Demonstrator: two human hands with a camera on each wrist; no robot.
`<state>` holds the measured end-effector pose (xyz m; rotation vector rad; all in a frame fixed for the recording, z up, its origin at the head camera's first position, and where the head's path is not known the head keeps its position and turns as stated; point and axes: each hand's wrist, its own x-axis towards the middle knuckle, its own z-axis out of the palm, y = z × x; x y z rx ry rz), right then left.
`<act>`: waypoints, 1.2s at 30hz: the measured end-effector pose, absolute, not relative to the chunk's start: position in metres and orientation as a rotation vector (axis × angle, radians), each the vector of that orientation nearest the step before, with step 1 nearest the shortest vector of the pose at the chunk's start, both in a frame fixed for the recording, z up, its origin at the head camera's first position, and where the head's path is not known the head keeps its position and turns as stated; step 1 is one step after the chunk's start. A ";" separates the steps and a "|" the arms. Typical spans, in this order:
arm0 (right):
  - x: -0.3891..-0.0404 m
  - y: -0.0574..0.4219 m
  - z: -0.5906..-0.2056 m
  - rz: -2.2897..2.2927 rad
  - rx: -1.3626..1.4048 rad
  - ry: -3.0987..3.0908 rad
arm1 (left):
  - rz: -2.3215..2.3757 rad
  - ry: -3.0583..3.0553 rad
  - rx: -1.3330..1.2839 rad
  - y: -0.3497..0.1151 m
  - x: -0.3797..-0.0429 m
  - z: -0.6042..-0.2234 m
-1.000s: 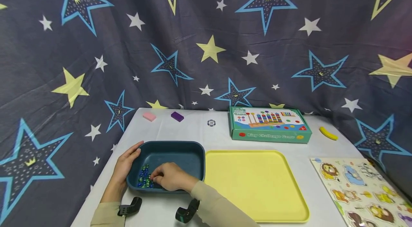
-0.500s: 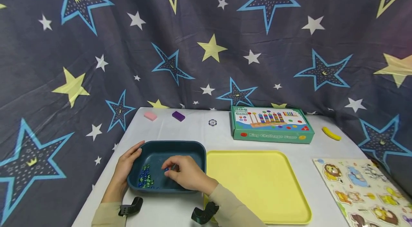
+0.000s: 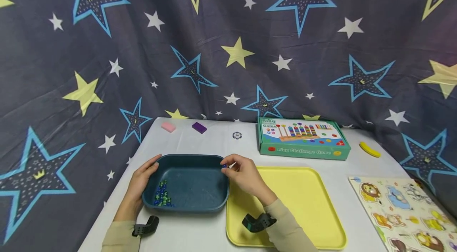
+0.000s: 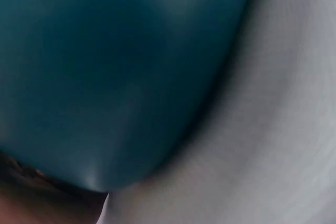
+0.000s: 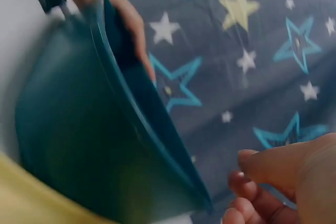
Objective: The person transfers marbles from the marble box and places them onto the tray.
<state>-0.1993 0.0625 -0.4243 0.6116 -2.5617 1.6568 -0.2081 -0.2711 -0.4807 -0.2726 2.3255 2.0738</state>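
Note:
My left hand [image 3: 137, 183] rests against the left end of a dark teal tub [image 3: 185, 208], its extended fingers along the wall and rim. In the left wrist view the tub's outer wall [image 4: 121, 77] fills much of the picture. Small shiny blue and green beads [image 3: 162, 195] lie in a loose heap in the tub's left part. Above the tub's right rim, my right hand [image 3: 248, 176] pinches a small blue bead [image 3: 224, 166] between thumb and fingertips. The right wrist view shows this hand [image 5: 283, 177] beside the tub, with the bead hardly visible.
A yellow tray [image 3: 300, 204] adjoins the tub on the right. Behind stand a green game box [image 3: 303, 151], a poker chip [image 3: 237, 135], a purple block [image 3: 199, 127] and a pink block [image 3: 168, 127]. Far right are a yellow banana-shaped piece [image 3: 369, 149] and an animal puzzle board [image 3: 403, 208].
My right hand has lifted a blue bead from the heap and carried it right, up to the tub's right rim. The left hand has stayed at the tub's left end.

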 end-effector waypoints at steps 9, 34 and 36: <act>-0.226 0.099 -0.462 1.596 0.383 -2.704 | 2.052 2.353 -0.252 -0.272 -0.210 -0.481; -0.229 0.098 -0.489 1.207 0.480 -2.841 | 2.083 2.335 -0.274 -0.272 -0.209 -0.481; -0.229 0.100 -0.485 1.250 0.486 -2.822 | 2.081 2.339 -0.270 -0.272 -0.210 -0.481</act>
